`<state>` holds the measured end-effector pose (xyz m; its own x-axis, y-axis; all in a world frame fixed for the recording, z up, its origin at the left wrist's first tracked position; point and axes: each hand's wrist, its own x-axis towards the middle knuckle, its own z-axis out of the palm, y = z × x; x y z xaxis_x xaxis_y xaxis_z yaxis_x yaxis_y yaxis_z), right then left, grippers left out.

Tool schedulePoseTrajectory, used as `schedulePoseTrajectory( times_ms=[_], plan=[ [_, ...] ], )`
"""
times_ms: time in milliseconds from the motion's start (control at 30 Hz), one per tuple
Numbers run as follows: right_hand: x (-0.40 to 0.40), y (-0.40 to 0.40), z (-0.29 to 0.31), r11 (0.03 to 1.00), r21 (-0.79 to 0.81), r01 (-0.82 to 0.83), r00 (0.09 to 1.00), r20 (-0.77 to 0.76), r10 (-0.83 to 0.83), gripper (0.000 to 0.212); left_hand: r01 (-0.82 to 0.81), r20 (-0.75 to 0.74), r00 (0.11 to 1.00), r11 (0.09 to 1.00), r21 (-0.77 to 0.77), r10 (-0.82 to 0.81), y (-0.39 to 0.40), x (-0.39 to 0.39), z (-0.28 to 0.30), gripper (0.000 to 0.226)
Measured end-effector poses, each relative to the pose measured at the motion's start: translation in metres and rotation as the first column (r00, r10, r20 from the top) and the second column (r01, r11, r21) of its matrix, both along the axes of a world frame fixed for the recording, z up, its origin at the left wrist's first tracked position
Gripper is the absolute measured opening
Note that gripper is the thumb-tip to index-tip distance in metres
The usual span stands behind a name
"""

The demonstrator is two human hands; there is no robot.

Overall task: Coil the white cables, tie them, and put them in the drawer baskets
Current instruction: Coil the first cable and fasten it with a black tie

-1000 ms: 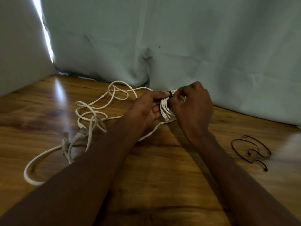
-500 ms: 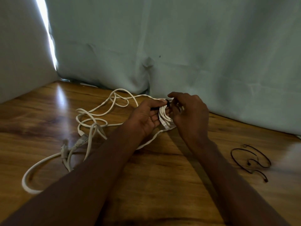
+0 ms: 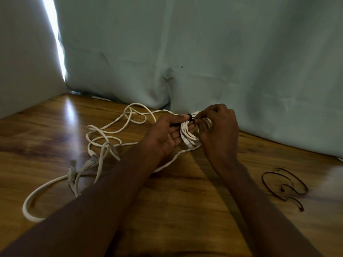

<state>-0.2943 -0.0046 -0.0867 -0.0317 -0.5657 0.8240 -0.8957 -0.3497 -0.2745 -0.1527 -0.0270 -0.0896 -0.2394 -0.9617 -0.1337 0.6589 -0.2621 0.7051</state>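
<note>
Both hands, left hand point(image 3: 167, 134) and right hand point(image 3: 220, 130), pinch a small white cable coil point(image 3: 189, 135) between them (black tie point(image 3: 189, 116) on top), loose smooth cable point(image 3: 104, 138) trailing left over glossy wood table point(image 3: 185, 201).

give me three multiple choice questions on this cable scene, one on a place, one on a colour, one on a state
1. Where do the spare black ties lie on the wooden table?
A. left of both arms
B. right of the right hand
C. on top of the loose white cable

2. What colour is the tie around the coiled white cable?
A. black
B. red
C. yellow

3. How is the coiled white cable held?
A. flat on the table, untouched
B. in the left hand alone
C. between both hands

Answers: 1 B, the ties rest apart, right of the right hand. 2 A, a dark band shows at the coil's top. 3 C, the left hand supports the coil while the right hand pinches at the tie; the loose white cable sprawls to the left.
</note>
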Motion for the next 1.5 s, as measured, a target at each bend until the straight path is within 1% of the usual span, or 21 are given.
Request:
schedulePoseTrajectory(
  times_ms=[67,133,200,267,367,533,633,733,833,933,1000,1033,1133,1200,1233,1367,1433,1500],
  plan=[
    [0.0,0.0,-0.001,1.0,-0.012,0.016,1.0,0.0,-0.016,0.014,0.015,0.006,1.0,1.0,-0.001,-0.015,0.0,-0.001,-0.001,0.022],
    [-0.001,0.001,-0.001,1.0,-0.016,0.017,0.999,0.038,-0.016,0.019,0.034,0.027,0.999,0.999,-0.006,-0.034,0.001,-0.003,-0.001,0.018],
    [0.001,0.002,-0.002,1.0,-0.002,-0.002,0.998,0.059,0.002,0.022,0.035,0.042,0.999,0.999,0.0,-0.035,0.001,-0.004,-0.003,0.022],
    [0.003,0.003,-0.003,0.999,0.026,-0.03,0.999,0.044,0.029,0.025,0.035,0.053,0.998,0.999,0.012,-0.036,0.0,-0.003,-0.005,0.028],
    [0.004,0.003,-0.002,0.998,0.067,-0.021,0.999,0.031,0.019,0.022,0.04,0.058,0.997,0.999,0.017,-0.041,0.0,-0.004,-0.005,0.027],
    [0.003,0.002,-0.002,1.0,0.013,-0.026,0.998,0.051,0.025,0.012,0.025,0.032,0.999,1.0,-0.001,-0.025,0.002,-0.004,-0.001,0.02],
    [0.003,0.003,-0.004,1.0,0.015,-0.019,0.999,0.045,0.018,0.014,0.028,0.035,0.999,0.999,-0.015,-0.027,0.004,-0.003,-0.001,0.023],
    [0.004,0.003,-0.005,0.999,0.01,-0.032,0.999,0.035,0.031,0.019,0.039,0.031,0.999,0.999,-0.029,-0.038,0.005,-0.002,0.0,0.018],
    [0.003,0.0,-0.005,0.999,-0.008,-0.041,0.999,0.021,0.041,0.018,0.041,0.018,0.999,0.999,-0.028,-0.04,0.005,-0.001,0.0,0.014],
    [0.003,-0.003,-0.008,0.998,-0.028,-0.048,0.999,0.018,0.048,0.014,0.036,-0.002,0.999,0.999,-0.021,-0.036,0.003,-0.001,0.0,0.02],
    [0.005,-0.003,-0.008,0.997,-0.049,-0.059,0.997,0.051,0.061,0.012,0.032,-0.012,0.999,0.999,-0.019,-0.033,0.003,-0.001,0.0,0.027],
    [0.005,-0.002,-0.007,0.997,-0.059,-0.056,0.996,0.069,0.061,0.012,0.039,-0.018,0.999,0.999,-0.018,-0.04,0.004,-0.002,0.0,0.027],
    [0.002,-0.001,-0.006,0.996,-0.074,-0.04,0.998,0.037,0.043,0.015,0.081,-0.016,0.997,0.997,-0.013,-0.081,0.006,-0.003,0.0,0.015],
    [-0.001,-0.002,-0.006,0.998,-0.063,-0.03,1.0,0.003,0.03,0.018,0.091,-0.005,0.996,0.996,-0.011,-0.091,0.007,-0.002,0.001,0.013],
    [-0.001,-0.003,-0.006,0.998,-0.062,-0.021,1.0,0.008,0.022,0.018,0.089,0.003,0.996,0.996,-0.012,-0.089,0.007,-0.001,0.001,0.012],
    [0.001,-0.001,-0.005,0.994,-0.104,-0.036,0.991,0.127,0.049,0.011,0.071,-0.006,0.997,0.996,-0.045,-0.071,0.009,-0.004,0.006,0.011],
    [0.002,0.0,-0.004,0.99,-0.121,-0.07,0.985,0.15,0.088,0.012,0.051,-0.004,0.999,0.997,-0.06,-0.052,0.009,-0.004,0.008,0.012],
    [0.002,0.0,-0.002,0.984,-0.128,-0.124,0.964,0.221,0.151,0.014,0.044,0.003,0.999,0.997,-0.065,-0.044,0.01,-0.005,0.008,0.012]
  ],
)
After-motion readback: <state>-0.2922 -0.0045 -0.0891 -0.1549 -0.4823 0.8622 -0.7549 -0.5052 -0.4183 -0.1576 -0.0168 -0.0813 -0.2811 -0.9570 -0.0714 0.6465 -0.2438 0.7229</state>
